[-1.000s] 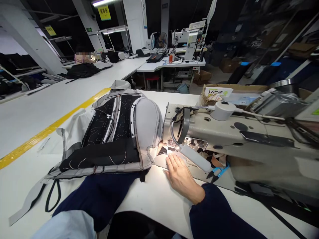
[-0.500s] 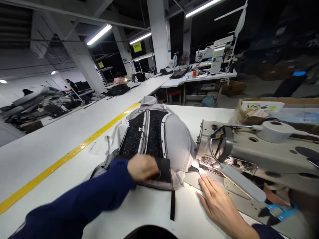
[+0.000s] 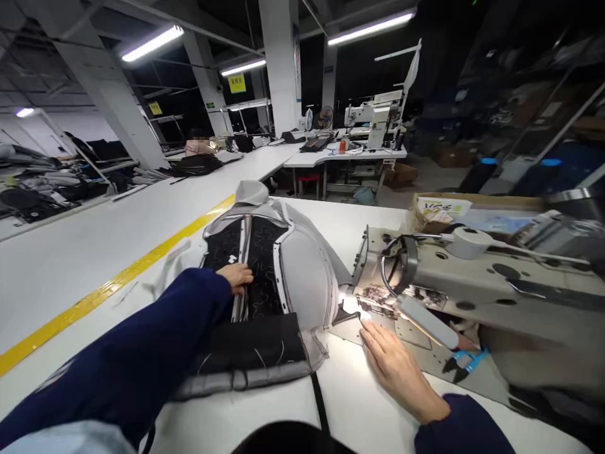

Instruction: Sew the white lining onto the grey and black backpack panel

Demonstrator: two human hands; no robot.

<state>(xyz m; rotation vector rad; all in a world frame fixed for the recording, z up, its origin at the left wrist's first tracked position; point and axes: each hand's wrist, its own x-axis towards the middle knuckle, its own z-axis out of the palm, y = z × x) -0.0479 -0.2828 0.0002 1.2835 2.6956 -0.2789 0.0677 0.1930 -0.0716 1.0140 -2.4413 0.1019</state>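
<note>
A grey and black seat cover [image 3: 307, 265] lies inside out on the white table, with wavy stitching on its black panels and pale strips along its seams. My left hand [image 3: 236, 275] is closed on its middle seam, fingers bent over the strip. My right hand [image 3: 392, 362] rests flat beside the sewing machine [image 3: 425, 265], fingers stretched out and close together. Its fingertips touch the cover's edge near the lit needle area. Across the cover's near end runs a black flap [image 3: 255, 343] with loose threads. A black strap [image 3: 319, 403] hangs from that end toward me.
Blue-handled snips [image 3: 466, 364] lie by the machine's base. A grey lamp arm [image 3: 428, 321] leans over the sewing spot. Behind the machine stands a cardboard box [image 3: 486, 202]. Yellow tape [image 3: 118, 280] runs along the table at left. Another sewing machine [image 3: 378, 123] stands farther back.
My left hand has moved from the black flap up and away to the middle seam. The near flap now lies spread farther toward me. My right hand stays by the machine; the view has turned right.
</note>
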